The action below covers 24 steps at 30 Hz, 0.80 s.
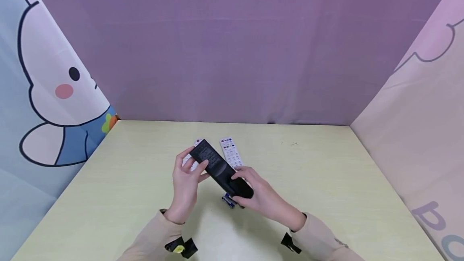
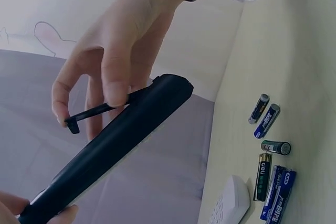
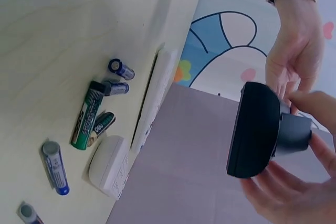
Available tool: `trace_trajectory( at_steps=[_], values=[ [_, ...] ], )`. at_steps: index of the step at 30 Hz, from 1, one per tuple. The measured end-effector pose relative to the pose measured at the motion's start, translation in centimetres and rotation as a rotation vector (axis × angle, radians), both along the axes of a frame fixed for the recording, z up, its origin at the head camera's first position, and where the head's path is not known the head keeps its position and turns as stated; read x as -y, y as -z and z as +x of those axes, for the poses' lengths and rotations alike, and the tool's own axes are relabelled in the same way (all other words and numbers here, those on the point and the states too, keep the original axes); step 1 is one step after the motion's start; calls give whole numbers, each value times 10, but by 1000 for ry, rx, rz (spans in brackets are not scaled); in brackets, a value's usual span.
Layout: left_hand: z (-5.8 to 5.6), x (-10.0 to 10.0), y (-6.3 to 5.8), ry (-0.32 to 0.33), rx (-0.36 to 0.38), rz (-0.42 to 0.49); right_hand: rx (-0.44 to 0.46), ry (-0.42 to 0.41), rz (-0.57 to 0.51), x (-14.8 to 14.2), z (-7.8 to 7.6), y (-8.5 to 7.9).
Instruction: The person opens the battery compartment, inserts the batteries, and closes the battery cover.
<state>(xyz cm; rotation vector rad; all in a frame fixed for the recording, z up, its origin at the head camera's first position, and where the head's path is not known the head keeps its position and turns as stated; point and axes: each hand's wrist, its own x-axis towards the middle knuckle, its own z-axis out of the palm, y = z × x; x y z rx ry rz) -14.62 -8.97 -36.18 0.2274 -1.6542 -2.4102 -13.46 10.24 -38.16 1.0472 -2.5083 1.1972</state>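
- Left hand (image 1: 185, 184) gripped the black remote (image 1: 214, 163) by its far left end.
- Right hand (image 1: 262, 192) pinched a black cover (image 2: 90, 113) at the remote's near right end, one edge tilted clear of the body.
- Remote was held above the counter (image 1: 319, 172); six loose batteries (image 2: 263, 178) lay there.
- Two white remotes (image 1: 231, 151) lay on the far side.

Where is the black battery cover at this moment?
In the left wrist view, the black battery cover is left of centre, pinched by the right hand just above the black remote.
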Motion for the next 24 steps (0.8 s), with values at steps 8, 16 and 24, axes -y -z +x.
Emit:
trace_trajectory(
  at_steps=[8,16,24],
  values=[
    [1,2,-1,-12,12,9,-166,56,-171,4,0,5],
    [1,3,0,-26,18,37,-137,42,-278,6,0,7],
    [1,4,0,-28,29,42,-78,89,-295,8,3,8]
  ],
)
